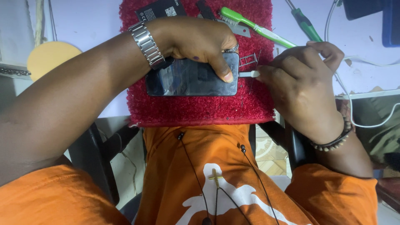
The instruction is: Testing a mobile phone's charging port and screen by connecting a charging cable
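Note:
A dark smartphone (pixel 183 81) lies flat on a red mat (pixel 200 108). My left hand (pixel 196 39), with a metal watch on the wrist, presses down on it, thumb on the glass near its right end. My right hand (pixel 300 79) pinches a white cable plug (pixel 248 74) right at the phone's right edge. A small metal card tray (pixel 249 59) rests on the mat just above the plug.
A green-handled toothbrush (pixel 254 27), a green screwdriver (pixel 306 25) and a black flat battery (pixel 160 10) lie near the mat's far edge. White cables (pixel 354 104) run on the right. A yellow disc (pixel 50 56) sits far left. Earphone wires hang over my orange shirt.

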